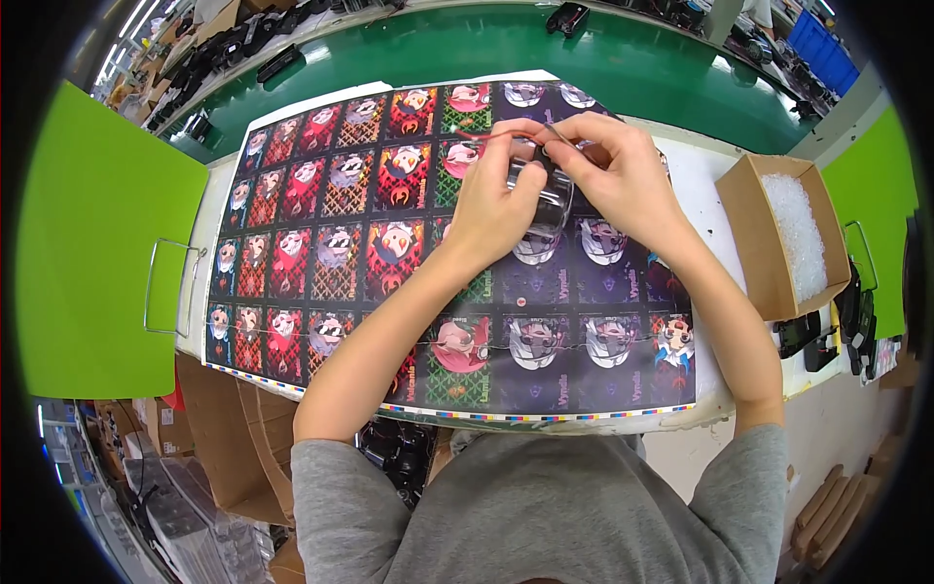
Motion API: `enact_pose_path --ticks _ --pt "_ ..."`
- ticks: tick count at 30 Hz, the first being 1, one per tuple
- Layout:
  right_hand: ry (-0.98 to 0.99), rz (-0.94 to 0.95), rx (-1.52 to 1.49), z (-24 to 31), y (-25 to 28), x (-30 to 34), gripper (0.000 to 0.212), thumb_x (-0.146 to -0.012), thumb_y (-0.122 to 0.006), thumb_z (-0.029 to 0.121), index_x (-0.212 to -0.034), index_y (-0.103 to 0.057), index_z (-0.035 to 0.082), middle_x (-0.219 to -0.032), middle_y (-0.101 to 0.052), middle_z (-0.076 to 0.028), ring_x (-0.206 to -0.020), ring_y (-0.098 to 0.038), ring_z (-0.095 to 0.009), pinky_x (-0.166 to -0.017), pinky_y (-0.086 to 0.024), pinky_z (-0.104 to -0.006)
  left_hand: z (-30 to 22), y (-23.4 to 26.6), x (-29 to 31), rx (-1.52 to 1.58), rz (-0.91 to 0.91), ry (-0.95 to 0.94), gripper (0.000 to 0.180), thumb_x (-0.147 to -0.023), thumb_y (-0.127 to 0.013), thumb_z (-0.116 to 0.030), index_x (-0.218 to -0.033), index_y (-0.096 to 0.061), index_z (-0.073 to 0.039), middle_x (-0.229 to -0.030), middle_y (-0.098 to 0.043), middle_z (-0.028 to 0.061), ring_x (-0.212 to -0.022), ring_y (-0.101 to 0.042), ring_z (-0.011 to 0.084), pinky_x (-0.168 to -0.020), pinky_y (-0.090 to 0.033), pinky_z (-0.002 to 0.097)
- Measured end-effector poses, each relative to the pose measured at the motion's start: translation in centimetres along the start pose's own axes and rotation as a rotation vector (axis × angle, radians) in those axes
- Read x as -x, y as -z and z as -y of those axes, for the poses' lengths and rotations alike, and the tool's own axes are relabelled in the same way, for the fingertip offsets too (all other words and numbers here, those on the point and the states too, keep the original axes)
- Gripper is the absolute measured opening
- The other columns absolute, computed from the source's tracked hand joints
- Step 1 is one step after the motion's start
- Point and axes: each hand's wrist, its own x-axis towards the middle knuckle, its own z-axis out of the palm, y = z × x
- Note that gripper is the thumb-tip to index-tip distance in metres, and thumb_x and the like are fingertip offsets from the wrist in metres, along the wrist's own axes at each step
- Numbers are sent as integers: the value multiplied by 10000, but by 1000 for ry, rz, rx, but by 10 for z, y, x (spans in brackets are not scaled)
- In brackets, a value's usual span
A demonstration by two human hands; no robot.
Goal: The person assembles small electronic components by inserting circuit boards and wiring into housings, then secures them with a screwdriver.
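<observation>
The left hand gripped a dark, clear-walled cylinder between both palms; the right hand pinched a thin dark lead above it. Beneath the grip lay a printed character-card sheet.

A long green bench and piled parts show a workshop.

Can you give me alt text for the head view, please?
The person's left hand holds a clear rounded part with a thin red wire near its top, where the right hand pinches a thin dark strand. Below lies a printed sheet of cartoon characters; a cardboard box of small clear pieces stands to the right.
</observation>
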Motion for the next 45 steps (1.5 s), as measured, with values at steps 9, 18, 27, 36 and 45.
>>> enact_pose_path --ticks 9,18,27,36,45 --pt "-91 69 -103 -6 2 -1 157 -785 -625 114 -912 -658 27 -720 -607 -42 -517 -429 -64 -479 -354 -242 -1 -1 0 241 34 -21 219 -835 -508 -71 -1010 -590 31 -897 -614 63 -820 -560 111 -757 -439 248" --pt "119 40 248 20 11 2 200 -786 -560 55 -959 -632 -14 -739 -569 -113 -555 -525 -210 -525 -416 -311 -3 1 -3 240 -59 29 266 -838 -518 -76 -1076 -598 11 -902 -637 72 -793 -570 111 -729 -448 244" --pt "180 46 236 29 3 8 211 -799 -518 3 -994 -590 -38 -762 -600 -237 -701 -605 -369 -606 -478 -416 -10 -5 3 -120 -229 -123 229 -816 -522 -85 -1023 -580 -7 -861 -569 153 -787 -567 264 -707 -447 345" --pt "89 61 223 29 -1 8 165 -816 -509 10 -965 -571 -23 -711 -598 -226 -661 -603 -371 -579 -477 -419 -3 -14 6 -87 -253 -123 208 -809 -516 -79 -997 -564 -4 -854 -541 145 -781 -539 275 -701 -435 365" --pt "196 13 376 15 -4 5 186 -774 -521 3 -949 -584 -10 -722 -597 -207 -673 -604 -352 -587 -486 -421 1 -14 -2 85 -297 -46 184 -770 -565 -74 -934 -623 -14 -778 -574 99 -711 -561 184 -644 -441 301"
